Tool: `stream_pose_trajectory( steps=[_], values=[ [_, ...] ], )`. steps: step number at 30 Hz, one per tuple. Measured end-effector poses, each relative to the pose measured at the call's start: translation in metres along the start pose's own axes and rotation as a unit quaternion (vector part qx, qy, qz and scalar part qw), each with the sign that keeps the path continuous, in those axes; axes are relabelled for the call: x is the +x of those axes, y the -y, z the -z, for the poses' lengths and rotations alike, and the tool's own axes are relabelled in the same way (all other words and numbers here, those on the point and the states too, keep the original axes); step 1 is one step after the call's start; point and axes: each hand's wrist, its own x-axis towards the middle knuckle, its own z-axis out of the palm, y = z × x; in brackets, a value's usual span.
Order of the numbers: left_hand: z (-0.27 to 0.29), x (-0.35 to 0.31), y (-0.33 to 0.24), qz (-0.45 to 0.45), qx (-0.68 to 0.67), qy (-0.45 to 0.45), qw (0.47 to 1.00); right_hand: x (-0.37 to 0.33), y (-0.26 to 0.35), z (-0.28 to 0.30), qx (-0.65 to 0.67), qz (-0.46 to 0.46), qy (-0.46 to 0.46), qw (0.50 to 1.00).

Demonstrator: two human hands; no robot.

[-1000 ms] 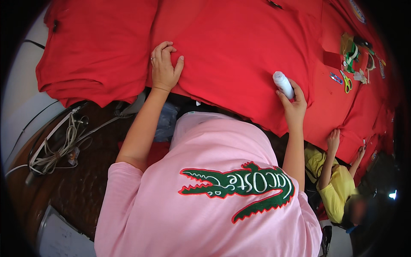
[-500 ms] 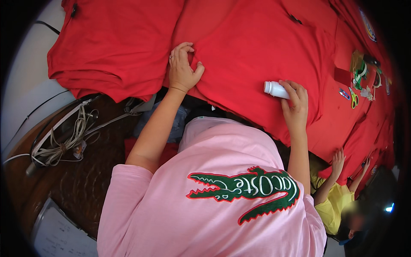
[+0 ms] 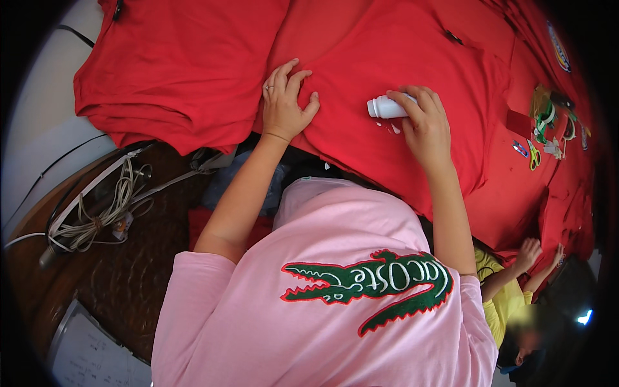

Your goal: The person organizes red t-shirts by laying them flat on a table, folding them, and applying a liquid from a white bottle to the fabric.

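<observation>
A red garment (image 3: 361, 90) lies spread in front of me. My right hand (image 3: 425, 126) is closed around a small white bottle (image 3: 389, 107), tilted on its side low over the cloth. Just under the bottle, a few white specks (image 3: 395, 129) lie on the red fabric. My left hand (image 3: 287, 103), a ring on one finger, rests with fingers apart on the left edge of the garment. Close by on its left is a stack of folded red garments (image 3: 167, 84).
At right on the red-covered table lie yellow-handled scissors (image 3: 534, 155), a blue snipper (image 3: 520, 148) and a cluster of green and white small items (image 3: 547, 119). A person in yellow (image 3: 500, 303) handles red cloth at lower right. Bundled cables (image 3: 90, 219) lie at left.
My right hand has moved left and slightly farther off with the bottle. White specks now show on the cloth beneath it. My left hand has shifted slightly right.
</observation>
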Motion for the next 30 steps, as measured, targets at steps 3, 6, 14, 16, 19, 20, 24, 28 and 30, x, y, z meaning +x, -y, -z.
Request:
stream_pose_trajectory(
  steps=[3, 6, 14, 16, 19, 20, 24, 28, 30],
  values=[
    [-0.001, 0.0, 0.001, 0.006, -0.005, -0.004, 1.0, 0.008, -0.008, -0.005, 0.009, -0.002, 0.003, 1.0],
    [-0.003, 0.0, 0.002, 0.002, -0.004, -0.009, 1.0, 0.005, -0.021, -0.004, 0.05, -0.062, -0.021, 0.997],
    [-0.005, -0.001, 0.0, 0.001, 0.008, -0.008, 1.0, -0.047, -0.053, 0.035, -0.02, -0.114, -0.036, 0.993],
    [-0.005, -0.001, 0.001, 0.002, 0.013, -0.004, 1.0, -0.065, -0.06, 0.044, -0.043, -0.084, 0.009, 0.995],
    [-0.006, -0.001, 0.001, 0.001, 0.02, -0.003, 1.0, -0.087, -0.054, 0.053, -0.019, -0.153, -0.037, 0.987],
    [-0.006, -0.001, 0.002, 0.001, 0.023, -0.004, 1.0, -0.092, -0.053, 0.055, -0.007, -0.183, -0.06, 0.981],
    [-0.006, 0.0, 0.0, -0.009, 0.024, -0.001, 1.0, -0.124, -0.07, 0.052, 0.058, -0.225, -0.065, 0.97],
    [-0.005, 0.004, -0.002, -0.028, 0.026, 0.001, 0.999, -0.163, -0.113, 0.032, 0.357, -0.351, -0.241, 0.832],
    [-0.006, 0.003, -0.002, -0.04, 0.019, -0.005, 0.999, -0.173, -0.132, 0.037, 0.4, -0.371, -0.295, 0.784]
  ],
)
